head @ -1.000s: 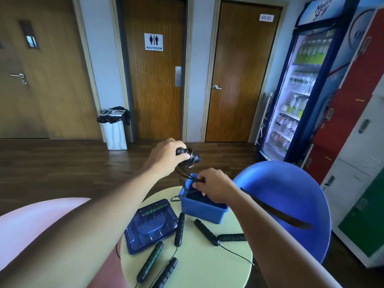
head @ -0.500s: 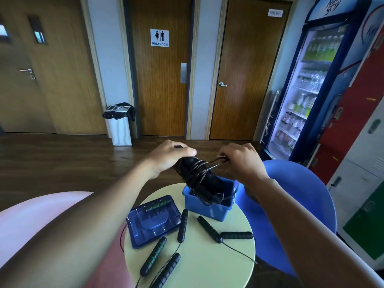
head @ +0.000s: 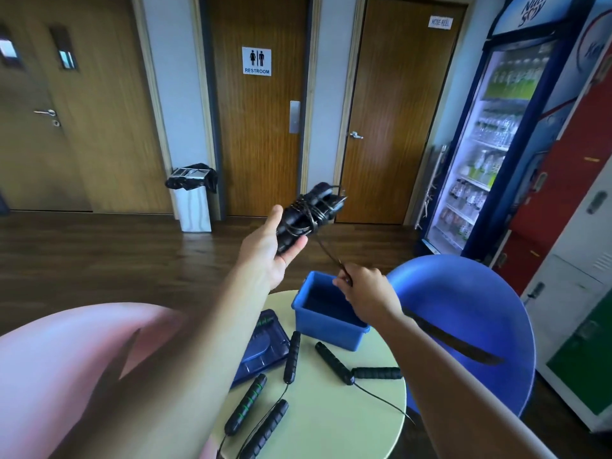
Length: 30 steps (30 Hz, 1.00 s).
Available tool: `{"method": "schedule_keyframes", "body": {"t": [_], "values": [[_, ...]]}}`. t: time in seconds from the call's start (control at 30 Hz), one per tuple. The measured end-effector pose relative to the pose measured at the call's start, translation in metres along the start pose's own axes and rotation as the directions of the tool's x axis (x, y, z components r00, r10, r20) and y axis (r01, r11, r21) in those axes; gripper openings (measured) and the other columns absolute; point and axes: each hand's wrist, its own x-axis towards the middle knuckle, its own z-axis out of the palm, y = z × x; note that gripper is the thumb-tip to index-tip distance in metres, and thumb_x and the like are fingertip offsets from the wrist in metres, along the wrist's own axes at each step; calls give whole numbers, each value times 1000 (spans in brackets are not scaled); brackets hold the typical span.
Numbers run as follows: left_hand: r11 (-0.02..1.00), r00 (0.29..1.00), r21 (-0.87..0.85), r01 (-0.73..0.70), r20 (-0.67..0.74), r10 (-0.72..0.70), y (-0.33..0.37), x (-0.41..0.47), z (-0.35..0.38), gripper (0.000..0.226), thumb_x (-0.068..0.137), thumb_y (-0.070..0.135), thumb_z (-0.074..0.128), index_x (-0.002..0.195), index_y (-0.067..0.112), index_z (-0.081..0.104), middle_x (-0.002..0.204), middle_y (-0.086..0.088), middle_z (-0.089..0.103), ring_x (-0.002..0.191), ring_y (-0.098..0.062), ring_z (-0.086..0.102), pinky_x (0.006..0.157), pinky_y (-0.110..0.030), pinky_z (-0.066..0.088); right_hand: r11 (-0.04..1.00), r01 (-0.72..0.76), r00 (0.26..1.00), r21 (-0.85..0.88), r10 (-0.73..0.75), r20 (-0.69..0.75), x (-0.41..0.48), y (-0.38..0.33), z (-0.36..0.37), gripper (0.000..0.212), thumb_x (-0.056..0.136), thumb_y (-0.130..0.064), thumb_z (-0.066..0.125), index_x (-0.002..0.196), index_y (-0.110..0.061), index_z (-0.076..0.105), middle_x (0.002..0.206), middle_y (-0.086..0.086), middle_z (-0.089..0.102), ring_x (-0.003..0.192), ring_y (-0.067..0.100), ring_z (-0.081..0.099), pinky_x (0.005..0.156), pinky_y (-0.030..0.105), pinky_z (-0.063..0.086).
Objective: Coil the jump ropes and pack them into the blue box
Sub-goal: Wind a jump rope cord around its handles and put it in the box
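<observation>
Up over the round table point(head: 331, 425), left hand point(head: 265, 253) gripping a black jump rope point(head: 308, 213), handles bundled together, thin cord wound round them, raised above the blue box point(head: 328, 329), right hand point(head: 367, 293) pinching its taut cord end just over the box.

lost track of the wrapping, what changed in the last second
The left hand lifted the handle bundle up and away from the blue box. The right hand dropped back toward the box, pinching the cord and drawing it taut. Box, lid and loose handles stayed put.
</observation>
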Motion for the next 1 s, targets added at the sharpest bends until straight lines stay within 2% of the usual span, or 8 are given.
{"method": "schedule_keyframes", "body": {"t": [0.13,0.2,0.3,0.4,0.47,0.57,0.77,1.0], "values": [[862,939,403,-308,-15,342,-8,25,-15,31,88,31,75,101,3,69,103,-15,71,83,-23,71,62,-34,63,999,46,998,-19,-45,34,-12,-4,6,24,101,-40,48,100,-17,56,92,14,69,85,40,62,67,40,51],[529,844,738,-420,102,527,-12,36,-27,34,86,43,73,103,13,72,98,-9,74,77,-22,72,62,-38,63,996,75,996,-39,-73,49,-16,-6,4,24,103,-40,45,106,-20,57,96,12,69,87,39,61,69,40,51],[-35,753,904,-426,376,539,-19,42,-39,29,83,54,69,95,28,70,82,4,72,71,-19,68,59,-32,55,989,130,989,-71,-124,75,-19,-15,0,25,103,-42,44,105,-24,61,97,8,69,89,37,61,67,37,46],[-270,759,853,-447,521,391,-24,43,-44,35,79,62,68,81,28,66,72,8,69,68,-17,65,56,-30,50,976,195,980,-97,-192,42,-15,-25,-9,25,102,-44,46,103,-27,65,98,1,70,90,33,63,65,35,40],[-219,836,867,-448,492,242,-20,45,-47,44,75,69,67,72,25,67,65,7,67,62,-13,62,53,-28,41,966,230,973,-120,-233,-4,-8,-25,-15,26,99,-49,49,104,-32,68,97,-4,72,89,29,64,65,34,41],[81,869,866,-494,487,91,-16,40,-52,59,70,75,65,70,17,71,63,-2,67,58,-14,57,58,-31,38,961,272,961,-44,-274,-47,2,-19,-22,27,93,-56,54,98,-35,70,87,-8,71,80,23,64,67,36,51],[714,811,601,-361,580,-79,-3,13,-50,28,83,37,69,71,14,60,64,-4,52,58,-15,50,54,-22,41,793,32,933,609,-242,266,9,-28,-37,32,95,-41,61,66,-28,67,58,-12,48,57,8,41,56,25,33],[843,785,463,-274,615,-82,3,11,-40,28,82,38,69,88,13,58,76,-6,55,67,-18,54,60,-28,41,359,-359,880,862,-177,440,-1,-29,-29,25,104,-19,42,96,-9,63,71,-1,71,64,12,68,56,22,54]]}}
